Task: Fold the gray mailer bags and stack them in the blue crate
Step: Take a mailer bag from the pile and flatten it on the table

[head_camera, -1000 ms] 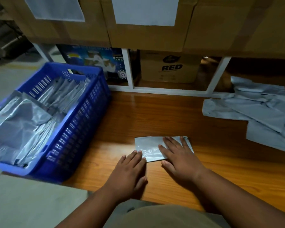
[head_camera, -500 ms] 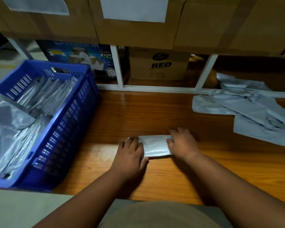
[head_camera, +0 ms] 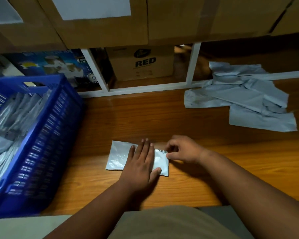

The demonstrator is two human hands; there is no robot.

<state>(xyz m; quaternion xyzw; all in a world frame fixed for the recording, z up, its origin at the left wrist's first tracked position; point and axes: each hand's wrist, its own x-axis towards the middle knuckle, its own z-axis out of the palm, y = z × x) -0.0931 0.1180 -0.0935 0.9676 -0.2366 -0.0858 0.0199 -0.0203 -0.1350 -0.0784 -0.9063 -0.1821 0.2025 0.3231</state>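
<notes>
On the wooden tabletop, center front, lies one gray mailer bag, partly folded into a small rectangle. Left hand lies flat on it w/ fingers straight, pressing it down. Right hand has fingers curled at the bag's right edge, pinching that edge/corner; looks like it's mid-fold, about to bring the flap over, tho exact fold stage is hard to read under the hands.

Blue crate sits at the left edge of the table, well apart from the bag in hand. It already holds lots of gray bags, rows standing on edge at the back, looser ones at front-left. So a good chunk of the job looks done.

Still left: a loose pile of unfolded mailers at far right of the table, several overlapping, count unclear. Judging by that, maybe a handful more to go, plus this one needs finishing & dropping in the crate.

Behind: cardboard boxes on a white shelf frame, one box marked RED underneath.
</notes>
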